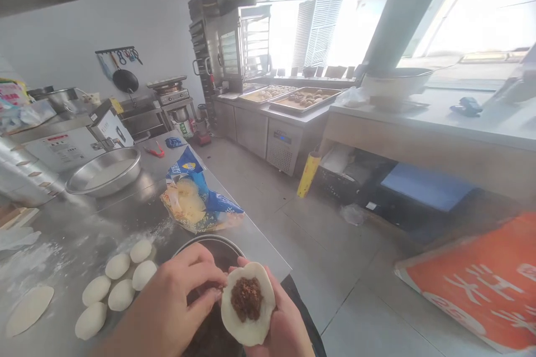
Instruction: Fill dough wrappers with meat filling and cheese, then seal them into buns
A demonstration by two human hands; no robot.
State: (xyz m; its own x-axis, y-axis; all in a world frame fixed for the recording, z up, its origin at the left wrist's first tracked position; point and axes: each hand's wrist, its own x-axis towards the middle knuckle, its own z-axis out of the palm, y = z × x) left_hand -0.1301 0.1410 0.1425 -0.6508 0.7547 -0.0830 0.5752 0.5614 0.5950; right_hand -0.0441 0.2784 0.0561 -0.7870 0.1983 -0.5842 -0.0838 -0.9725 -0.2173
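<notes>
A round dough wrapper [228, 315] with brown crumbly filling [247, 298] in its middle rests in my right hand [287, 318], whose fingers curve around its back and right edge. My left hand [188, 284] is closed, thumb and fingertips pressed together right by the wrapper's left rim. What those fingertips hold, if anything, is too small to make out. Behind and below both hands is a metal pot [226, 242] with dark contents, partly hidden. Several dough balls [121, 294] lie on the steel table to the left. A flattened dough oval [30, 311] sits farther left.
A blue food bag [196, 195] stands by the table's right edge. Flour dusts the steel table [96, 234], where a wide metal bowl [106, 170] and red-handled tool [156, 149] sit. Trays of food [305, 99] rest on the far counter. An orange sack [481, 284] is at the right.
</notes>
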